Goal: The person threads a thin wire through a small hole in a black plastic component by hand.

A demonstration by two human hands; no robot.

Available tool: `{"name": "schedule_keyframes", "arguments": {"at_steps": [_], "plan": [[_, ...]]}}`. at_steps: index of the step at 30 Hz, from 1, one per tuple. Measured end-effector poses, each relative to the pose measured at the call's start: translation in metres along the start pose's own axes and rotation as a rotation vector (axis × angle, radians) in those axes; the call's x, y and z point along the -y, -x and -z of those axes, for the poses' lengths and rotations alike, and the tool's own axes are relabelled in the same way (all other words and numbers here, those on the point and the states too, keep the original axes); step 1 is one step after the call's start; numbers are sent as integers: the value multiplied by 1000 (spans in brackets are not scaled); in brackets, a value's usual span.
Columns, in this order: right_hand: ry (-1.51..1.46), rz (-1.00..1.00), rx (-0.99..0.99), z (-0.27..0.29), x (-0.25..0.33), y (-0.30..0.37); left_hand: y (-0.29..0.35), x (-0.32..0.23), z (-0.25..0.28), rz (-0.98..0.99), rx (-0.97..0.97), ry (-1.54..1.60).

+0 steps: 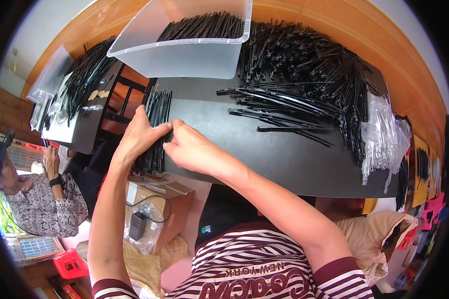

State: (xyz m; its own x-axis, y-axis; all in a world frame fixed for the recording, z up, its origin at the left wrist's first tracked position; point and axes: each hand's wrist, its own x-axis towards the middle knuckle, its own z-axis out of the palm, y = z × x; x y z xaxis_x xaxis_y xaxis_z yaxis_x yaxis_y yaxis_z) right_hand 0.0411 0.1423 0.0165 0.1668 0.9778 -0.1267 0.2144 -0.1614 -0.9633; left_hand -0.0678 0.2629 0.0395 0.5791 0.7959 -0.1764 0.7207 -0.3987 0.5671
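One black strip bundle, left end of dark table | left hand: across bundle, grip hidden, can't tell if clamped | right hand: curled alongside, pinch hidden, can't tell | risk: uneven squeeze could splay strips, spill some off near edge

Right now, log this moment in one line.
left hand: over black strip bundle | right hand: curled at bundle's edge | translucent bin: beyond

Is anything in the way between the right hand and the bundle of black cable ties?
Only the left hand, its thumb lying across the bundle of black cable ties toward the right hand; nothing else visible.
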Motion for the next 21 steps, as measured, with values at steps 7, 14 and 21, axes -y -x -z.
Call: {"name": "schedule_keyframes", "arguments": {"at_steps": [7, 14, 21], "plan": [[89, 166, 7, 21, 3, 67, -12, 17, 12, 123, 96, 518], [230, 253, 21, 48, -1, 119, -20, 46, 21, 276, -101, 755], [363, 221, 58, 61, -12, 133, 19, -11, 44, -200, -713, 712]]}}
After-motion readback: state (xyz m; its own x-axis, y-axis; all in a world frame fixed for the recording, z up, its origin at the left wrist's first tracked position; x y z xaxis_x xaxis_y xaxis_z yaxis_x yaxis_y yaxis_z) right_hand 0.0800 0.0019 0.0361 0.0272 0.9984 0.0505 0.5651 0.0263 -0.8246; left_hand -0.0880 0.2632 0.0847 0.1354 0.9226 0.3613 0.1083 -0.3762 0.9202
